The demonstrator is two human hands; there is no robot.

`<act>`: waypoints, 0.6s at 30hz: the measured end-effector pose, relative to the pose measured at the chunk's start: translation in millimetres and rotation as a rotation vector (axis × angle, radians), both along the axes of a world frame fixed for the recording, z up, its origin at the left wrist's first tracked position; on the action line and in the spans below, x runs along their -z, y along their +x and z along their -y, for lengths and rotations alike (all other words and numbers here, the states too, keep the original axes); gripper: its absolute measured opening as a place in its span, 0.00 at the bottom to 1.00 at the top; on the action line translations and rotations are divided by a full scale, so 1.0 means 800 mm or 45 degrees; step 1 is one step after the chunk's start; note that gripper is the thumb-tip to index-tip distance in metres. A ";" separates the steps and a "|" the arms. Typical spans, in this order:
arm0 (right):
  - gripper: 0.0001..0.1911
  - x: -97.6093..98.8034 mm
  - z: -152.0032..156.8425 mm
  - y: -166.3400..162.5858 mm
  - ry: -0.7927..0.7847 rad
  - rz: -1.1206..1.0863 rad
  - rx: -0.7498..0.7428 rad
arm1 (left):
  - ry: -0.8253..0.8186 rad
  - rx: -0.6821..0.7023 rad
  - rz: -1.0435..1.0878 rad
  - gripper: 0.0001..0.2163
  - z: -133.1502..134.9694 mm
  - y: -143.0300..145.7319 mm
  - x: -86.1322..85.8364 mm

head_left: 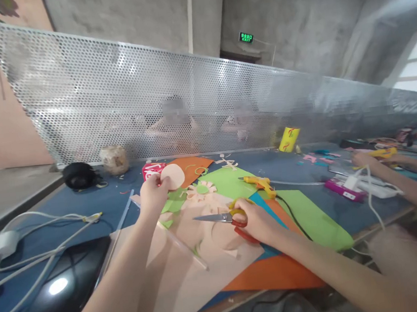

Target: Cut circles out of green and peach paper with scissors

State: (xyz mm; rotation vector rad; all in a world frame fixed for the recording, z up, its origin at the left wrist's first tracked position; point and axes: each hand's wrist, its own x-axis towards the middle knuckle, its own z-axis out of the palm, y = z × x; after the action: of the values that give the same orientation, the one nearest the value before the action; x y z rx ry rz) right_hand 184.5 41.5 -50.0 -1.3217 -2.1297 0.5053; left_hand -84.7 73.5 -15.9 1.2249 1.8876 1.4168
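My left hand (153, 194) is closed on a pale peach paper disc (173, 176), pinching its left edge above the table. In my right hand (254, 218) is a pair of scissors (215, 218) with red handles, the blades together and pointing left. Below both hands lies a large peach paper sheet (170, 289) with cut scraps on it. Between the hands, a paper flower (201, 189) has peach petals and a green centre. A clear glue stick (183, 245) lies across the peach sheet. Beyond my right hand, a yellow hot glue gun (259, 184) rests on green paper (229, 181).
A perforated metal screen (142, 93) runs along the table's back. At left are a black tablet-like slab (59, 291) and white cables (50, 252). A yellow roll (289, 139) stands at the back. To the right, another person's arm (401, 180) reaches past a purple-ended power strip (344, 190).
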 end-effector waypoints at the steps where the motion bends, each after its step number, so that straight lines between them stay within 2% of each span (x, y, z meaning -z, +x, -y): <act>1: 0.05 -0.001 0.001 0.001 0.011 -0.017 0.008 | 0.004 0.014 0.041 0.16 0.001 0.002 -0.001; 5: 0.04 -0.017 -0.017 0.010 0.098 -0.131 0.114 | 0.000 0.085 0.206 0.16 0.005 0.012 -0.006; 10: 0.12 -0.047 -0.085 0.007 0.254 -0.289 0.340 | -0.049 0.204 0.381 0.16 0.007 0.024 -0.008; 13: 0.15 -0.062 -0.121 -0.013 0.238 -0.353 0.390 | -0.062 0.261 0.428 0.16 0.006 0.025 -0.004; 18: 0.16 -0.075 -0.162 -0.063 0.156 -0.463 0.354 | -0.070 0.245 0.425 0.16 0.002 0.018 0.001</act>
State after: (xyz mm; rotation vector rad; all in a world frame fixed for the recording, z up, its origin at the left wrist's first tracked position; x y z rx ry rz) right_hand 134.4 170.7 9.7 -1.3161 -1.6265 0.4513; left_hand -70.3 71.6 -16.3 1.0381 1.5305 1.3601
